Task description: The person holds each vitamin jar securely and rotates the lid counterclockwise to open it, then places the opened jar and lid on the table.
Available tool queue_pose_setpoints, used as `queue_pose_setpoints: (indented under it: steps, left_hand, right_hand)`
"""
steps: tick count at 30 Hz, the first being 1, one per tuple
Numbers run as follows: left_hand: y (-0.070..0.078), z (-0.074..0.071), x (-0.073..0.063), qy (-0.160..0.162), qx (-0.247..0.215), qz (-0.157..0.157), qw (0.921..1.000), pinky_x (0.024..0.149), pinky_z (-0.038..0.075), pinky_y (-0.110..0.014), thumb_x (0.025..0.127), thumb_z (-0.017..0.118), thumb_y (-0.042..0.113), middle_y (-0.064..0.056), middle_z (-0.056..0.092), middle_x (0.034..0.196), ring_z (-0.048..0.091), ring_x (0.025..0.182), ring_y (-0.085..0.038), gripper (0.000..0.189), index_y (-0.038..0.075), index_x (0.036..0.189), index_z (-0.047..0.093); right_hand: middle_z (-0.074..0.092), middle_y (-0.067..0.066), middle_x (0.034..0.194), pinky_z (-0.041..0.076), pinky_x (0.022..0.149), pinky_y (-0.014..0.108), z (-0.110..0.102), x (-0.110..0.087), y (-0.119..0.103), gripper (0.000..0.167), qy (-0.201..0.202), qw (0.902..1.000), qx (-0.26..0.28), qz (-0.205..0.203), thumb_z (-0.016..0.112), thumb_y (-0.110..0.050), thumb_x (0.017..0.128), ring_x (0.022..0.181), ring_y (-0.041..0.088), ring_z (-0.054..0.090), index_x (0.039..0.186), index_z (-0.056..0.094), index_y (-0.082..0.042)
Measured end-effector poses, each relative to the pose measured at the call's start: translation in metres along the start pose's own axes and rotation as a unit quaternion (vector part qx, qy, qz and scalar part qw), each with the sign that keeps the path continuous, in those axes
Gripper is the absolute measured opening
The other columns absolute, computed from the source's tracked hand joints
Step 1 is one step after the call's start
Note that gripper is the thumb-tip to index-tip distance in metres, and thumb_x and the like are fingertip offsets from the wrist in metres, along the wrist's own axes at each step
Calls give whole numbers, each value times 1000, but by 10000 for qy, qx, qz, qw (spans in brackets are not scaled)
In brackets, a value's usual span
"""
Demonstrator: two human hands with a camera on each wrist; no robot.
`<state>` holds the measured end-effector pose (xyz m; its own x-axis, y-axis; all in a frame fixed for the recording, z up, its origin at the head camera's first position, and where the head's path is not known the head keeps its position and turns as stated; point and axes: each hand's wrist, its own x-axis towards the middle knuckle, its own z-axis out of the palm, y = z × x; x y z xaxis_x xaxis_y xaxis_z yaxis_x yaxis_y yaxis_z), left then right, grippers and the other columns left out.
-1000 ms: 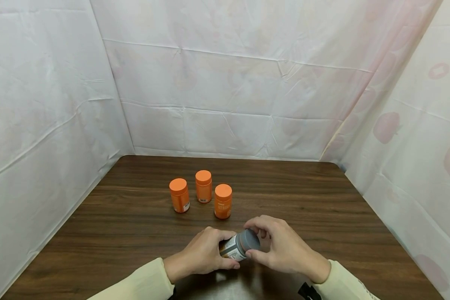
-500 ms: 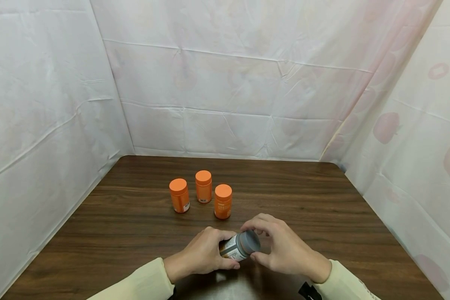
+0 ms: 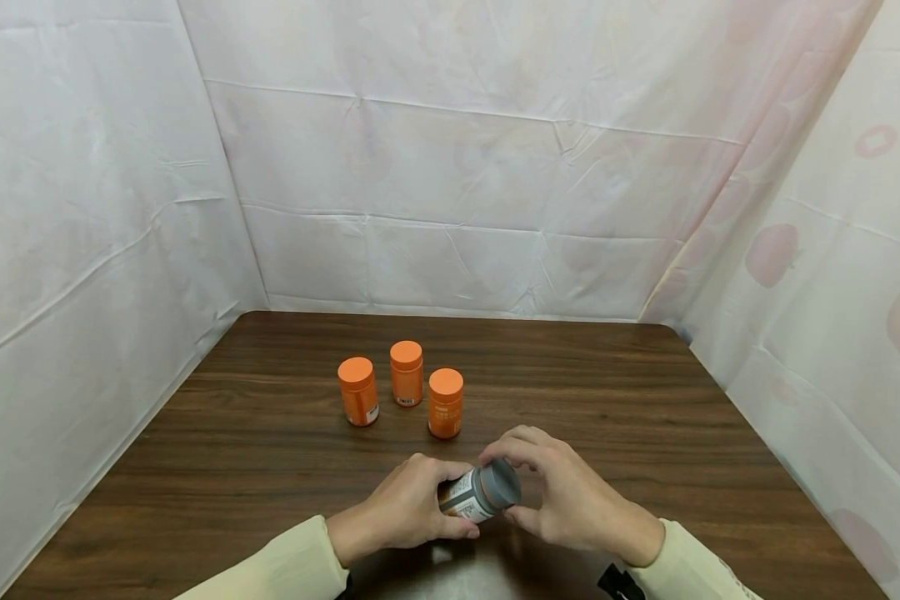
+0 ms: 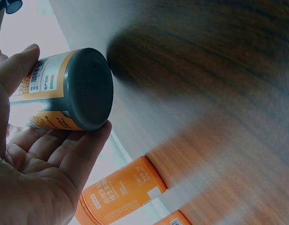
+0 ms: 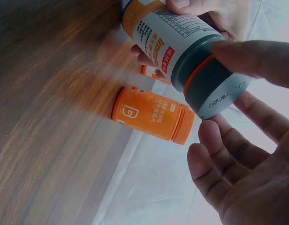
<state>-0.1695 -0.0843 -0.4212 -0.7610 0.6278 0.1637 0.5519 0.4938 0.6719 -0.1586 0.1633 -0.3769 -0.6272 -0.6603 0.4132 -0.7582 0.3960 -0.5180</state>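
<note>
A pill bottle (image 3: 465, 497) with a grey cap (image 3: 501, 483) lies tilted above the table's near side, its cap pointing right. My left hand (image 3: 412, 504) grips its body between thumb and fingers; the left wrist view shows the dark base (image 4: 92, 89). At the cap, my right hand (image 3: 570, 496) has its thumb on one side and curled fingers round the other. In the right wrist view an orange ring (image 5: 197, 72) shows between the cap and the labelled body. Some fingertips of the right hand are hidden behind the cap in the head view.
Three orange bottles stand upright beyond the hands: a left one (image 3: 358, 392), a rear one (image 3: 407, 373) and a right one (image 3: 446, 403), which is nearest to the held bottle. White cloth (image 3: 450, 167) surrounds the brown wooden table (image 3: 607, 392) at the back and sides.
The right hand's fingers have shifted round the cap: the index finger moved left over its top, the thumb slid right along its lower edge. The left hand and bottle stay nearly still.
</note>
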Motion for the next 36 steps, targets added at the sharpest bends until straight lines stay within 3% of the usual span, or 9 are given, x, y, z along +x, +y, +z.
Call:
queue_pose_setpoints:
  steps: [5,10,14,21,27,31,36]
  left_hand:
    - [0,0,0,7,-9,-19,10000,69,50,-19,78,92,34,22,68,93,62,79,3,45,30,118,73]
    - [1,0,0,-1,-69,-60,10000,68,51,-19,77,92,34,22,67,91,62,77,3,45,30,117,73]
    - [1,1,0,23,-49,-59,10000,67,50,-19,77,92,32,21,67,91,62,77,2,44,30,117,73]
    - [0,1,0,40,-46,-28,10000,66,50,-19,77,92,31,21,67,90,62,76,3,44,30,117,73]
    - [1,1,0,10,-75,-54,10000,66,50,-19,77,92,31,21,67,90,62,76,3,44,30,116,73]
    - [1,0,0,-13,-109,-65,9999,67,50,-20,77,92,31,21,67,90,62,77,3,44,30,117,73]
    - [0,0,0,-16,-127,-28,9999,69,51,-20,77,92,31,22,67,91,62,78,3,45,30,117,73]
  right_hand:
    - [64,-12,115,56,85,36,1,-1,0,59,143,9997,-103,156,91,-17,77,102,9,62,128,63,-25]
    - [63,-15,99,52,75,30,2,-2,1,45,327,9954,-332,839,85,-44,84,86,11,60,121,66,-28]
    - [62,-13,89,48,65,25,3,-1,1,44,377,9898,-498,1277,81,-54,85,76,10,57,113,69,-23]
    - [61,-12,79,45,57,23,4,0,1,41,335,9858,-504,1567,79,-56,85,65,10,55,103,71,-20]
    - [61,-13,76,44,53,22,5,0,1,34,258,9868,-472,1525,83,-49,84,60,2,50,101,71,-22]
    - [63,-13,80,45,55,22,4,-1,2,33,162,9886,-420,1437,85,-44,83,64,4,53,104,71,-23]
    - [63,-14,87,50,67,26,2,0,3,36,101,9932,-365,1101,90,-31,79,77,11,59,108,70,-25]
